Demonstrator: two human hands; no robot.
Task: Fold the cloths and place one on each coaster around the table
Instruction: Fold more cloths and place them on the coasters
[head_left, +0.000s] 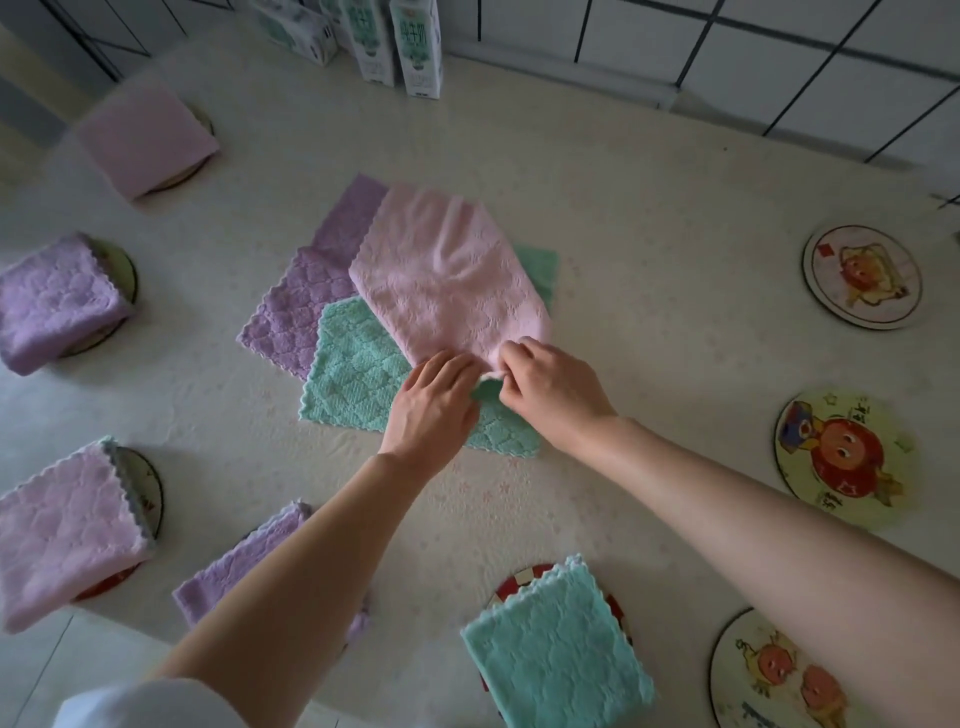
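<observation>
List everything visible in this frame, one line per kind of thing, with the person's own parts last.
Folded cloths on coasters: six; pink, purple, pink at left; purple and green near edge.
Pink cloth being folded: one, centre, on the pile.
Unfolded purple cloth: one, centre-left of pile.
Unfolded green cloth: at least one, under the pink.
Bare coasters: three, cartoon prints, right side.
Cartons: several, white-green, far edge.
Table: one, cream.
Left hand: pinching the pink cloth's near corner.
Right hand: pinching the same corner.
</observation>
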